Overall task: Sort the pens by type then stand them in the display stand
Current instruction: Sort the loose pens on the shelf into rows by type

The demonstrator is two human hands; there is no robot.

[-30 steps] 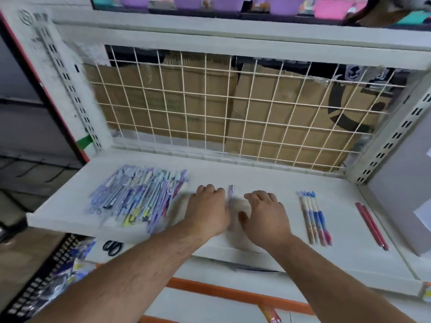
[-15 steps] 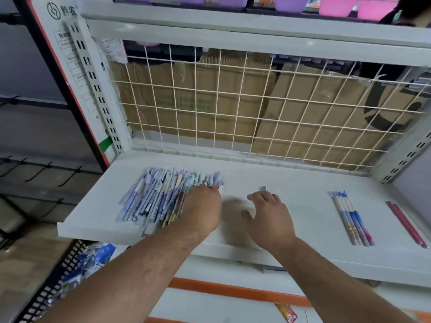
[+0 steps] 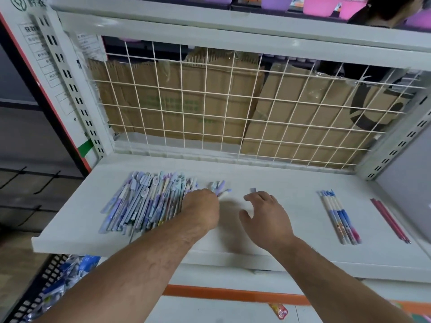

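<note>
A big heap of purple and blue pens lies on the left of the white shelf. My left hand rests palm down at the heap's right edge, its fingers closed over a few pens whose purple caps stick out beyond the fingertips. My right hand hovers open in the middle of the shelf, covering a single pen whose cap peeks out above the fingers. Several white and blue pens lie in a neat row to the right. Two red pens lie farther right.
A white wire grid with cardboard behind it closes the back of the shelf. Slotted metal uprights stand at both sides. Pink and purple tubs sit on the shelf above. A black basket with packets is at lower left.
My left hand has slid left from the middle of the shelf onto the heap's right edge and closed over a few pens. My right hand stays over the single pen. The camera shifted left.
</note>
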